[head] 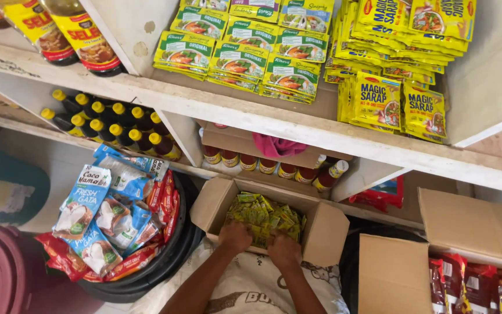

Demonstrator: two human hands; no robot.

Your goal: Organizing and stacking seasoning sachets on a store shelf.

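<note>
White wooden shelving (297,125) fills the background of a small shop corner, viewed from above. Both hands are down inside an open cardboard box (326,232) that rests on a printed white sack (251,291). The left hand (235,236) and the right hand (284,249) sit side by side, knuckles up, fingers curled into the heap of small yellow-green sachets (265,215) that fills the box. Each hand closes on sachets, though the fingertips are buried and the exact hold cannot be told. Beyond the hands, past the far wall of the box, a row of red-lidded jars (262,164) stands on the lowest shelf. Higher up lie stacks of green seasoning packets (242,61) and yellow seasoning packets (402,102). Out from the left hand, a black round tub (169,256) holds blue-and-white coconut milk pouches (85,200). Out from the right hand, a second cardboard box (396,273) contains red packets (472,288).
</note>
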